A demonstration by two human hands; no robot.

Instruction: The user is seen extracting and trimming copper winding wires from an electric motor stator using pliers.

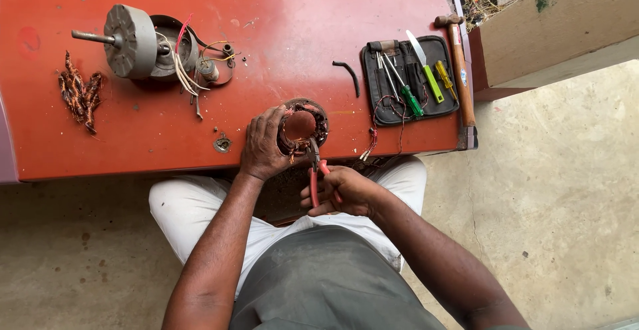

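Left hand [264,145] is curled over the left rim of the stator ring [303,128], fingers wrapped around it and pinning it down near the front edge of the red table [319,10]. Forearm comes up almost straight from the lap. Right hand [344,190] sits just off the table edge, clenched around the red handles of the pliers [315,170], with the tip poked up into the copper winding at the bottom of the ring. Right forearm angles in from the lower right.

The ring is really close to the table's front edge, so not much room there. Just to its left lies a small metal washer-like bit [222,144]. To the right, near the table's right end, a black tool pouch [409,79] lies open with screwdrivers in it, and a wooden-handled hammer [461,70] lies along that edge. A short black tube piece [349,75] lies between pouch and ring. Back left there's the grey motor housing with shaft [136,42] and loose wires, plus a pile of pulled copper wire [80,92]. Middle of the tabletop is mostly open.

Floor is bare concrete [552,190], and the person sits with knees under the table.
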